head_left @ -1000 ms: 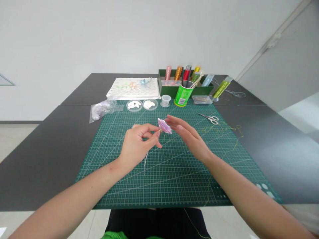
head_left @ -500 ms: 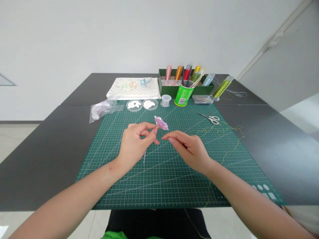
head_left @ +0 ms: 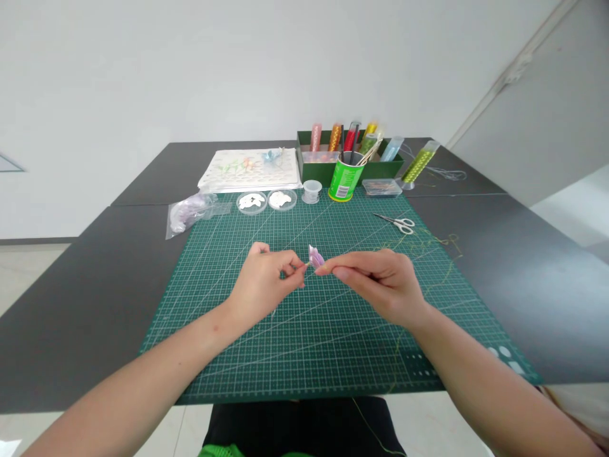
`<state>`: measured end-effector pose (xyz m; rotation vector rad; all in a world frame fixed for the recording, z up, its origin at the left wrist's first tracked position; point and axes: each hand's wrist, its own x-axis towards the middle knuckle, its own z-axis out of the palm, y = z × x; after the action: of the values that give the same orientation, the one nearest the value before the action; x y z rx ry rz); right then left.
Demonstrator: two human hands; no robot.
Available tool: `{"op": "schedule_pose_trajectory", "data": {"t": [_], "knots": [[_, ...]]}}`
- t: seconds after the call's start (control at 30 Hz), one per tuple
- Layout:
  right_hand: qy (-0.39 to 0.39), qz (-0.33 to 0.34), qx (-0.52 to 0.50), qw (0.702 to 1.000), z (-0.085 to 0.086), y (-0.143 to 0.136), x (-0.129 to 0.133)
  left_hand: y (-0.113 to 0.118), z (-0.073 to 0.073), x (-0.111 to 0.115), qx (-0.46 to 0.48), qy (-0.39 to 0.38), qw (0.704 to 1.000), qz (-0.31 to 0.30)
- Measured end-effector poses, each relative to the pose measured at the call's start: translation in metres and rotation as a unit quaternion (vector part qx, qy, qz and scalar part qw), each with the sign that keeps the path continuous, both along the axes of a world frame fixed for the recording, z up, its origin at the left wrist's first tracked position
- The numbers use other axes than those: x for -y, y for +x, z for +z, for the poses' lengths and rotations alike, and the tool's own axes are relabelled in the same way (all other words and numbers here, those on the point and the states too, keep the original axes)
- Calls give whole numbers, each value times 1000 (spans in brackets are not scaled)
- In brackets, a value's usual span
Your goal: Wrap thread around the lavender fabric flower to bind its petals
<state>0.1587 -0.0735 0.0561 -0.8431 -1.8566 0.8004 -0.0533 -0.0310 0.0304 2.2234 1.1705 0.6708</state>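
The left hand (head_left: 266, 276) has a thin stem (head_left: 307, 264) in a tight pinch between thumb and forefinger, its other fingers curled, and so holds up a small purple flower (head_left: 316, 256) above the middle of the green mat (head_left: 228, 254). The flower sits between the two hands, raised at the fingertips and tilted. From the right comes the right hand (head_left: 387, 285), forefinger stretched out and thumb drawn in beside it, both tips at the flower's right side; whether they grip a petal, a strand or nothing I cannot tell. The step in hand looks like close work on the flower's head or base, the left steadying it and the right adjusting. The next move seems to call for a firm left pinch on the stem and a light right touch, since the petals look thin and easily bent. A fine yellow-green thread (head_left: 365, 421) hangs at the near edge; it could snag. The scissors (head_left: 396, 221) lie to the far right, out of use.
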Motion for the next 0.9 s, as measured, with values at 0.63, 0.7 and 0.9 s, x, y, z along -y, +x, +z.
{"op": "schedule_pose_trajectory", "data": {"t": [0.63,0.7,0.9], "knots": [[-134,-58,33,989,-29,5,-36,1,2,21,26,259,959,-112],[-156,-44,30,986,-31,4,-38,0,4,19,45,271,958,-84],[-221,11,76,972,-30,7,-38,-5,12,12,106,228,968,3]]}}
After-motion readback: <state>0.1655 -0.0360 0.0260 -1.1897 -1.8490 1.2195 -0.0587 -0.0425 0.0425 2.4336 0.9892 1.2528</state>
